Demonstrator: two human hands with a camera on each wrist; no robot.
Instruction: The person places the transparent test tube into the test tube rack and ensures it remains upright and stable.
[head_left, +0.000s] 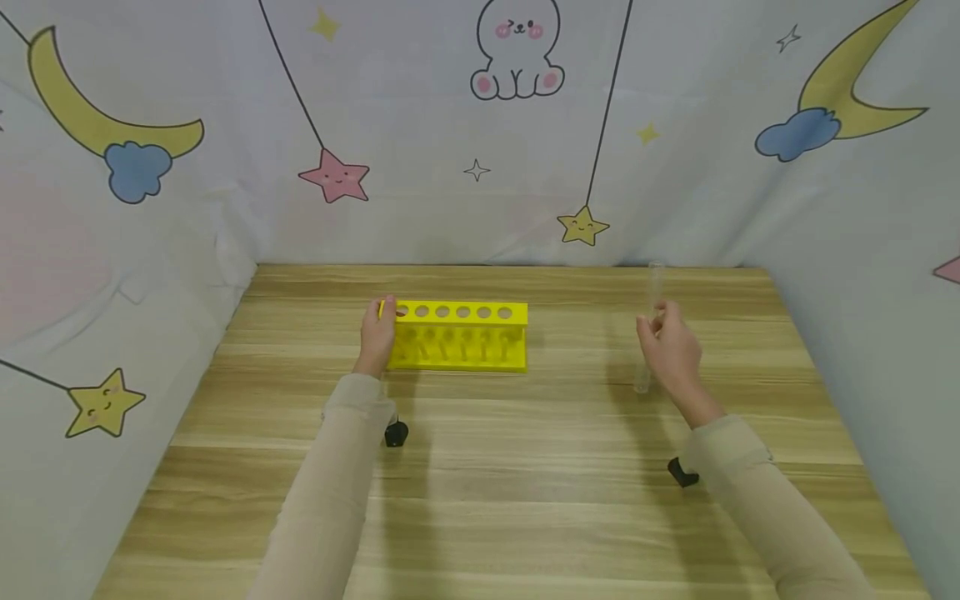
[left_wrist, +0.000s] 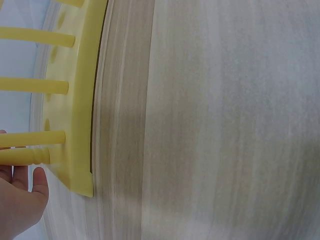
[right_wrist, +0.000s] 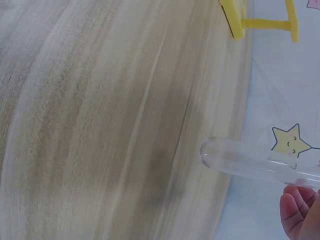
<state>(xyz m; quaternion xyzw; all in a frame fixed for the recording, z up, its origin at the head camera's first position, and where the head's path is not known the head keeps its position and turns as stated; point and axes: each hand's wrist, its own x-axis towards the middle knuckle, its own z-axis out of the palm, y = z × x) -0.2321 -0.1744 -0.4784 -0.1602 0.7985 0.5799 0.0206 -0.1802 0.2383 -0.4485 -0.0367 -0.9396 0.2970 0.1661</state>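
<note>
A yellow test tube rack (head_left: 459, 357) with a row of round holes along its top stands on the wooden table. My left hand (head_left: 377, 335) grips the rack's left end; the left wrist view has the fingers (left_wrist: 40, 182) around its end post. To the right, my right hand (head_left: 673, 346) pinches a clear test tube (head_left: 656, 283) around its middle and holds it upright. The tube's rounded closed end (right_wrist: 212, 152) points down toward the table. No tube shows in the rack's holes.
The wooden table (head_left: 517, 483) meets a printed cloth backdrop (head_left: 420, 225) at its far edge, with cloth at both sides too. A black wrist-camera piece shows below each sleeve, one at the left (head_left: 396, 433) and one at the right (head_left: 683, 472).
</note>
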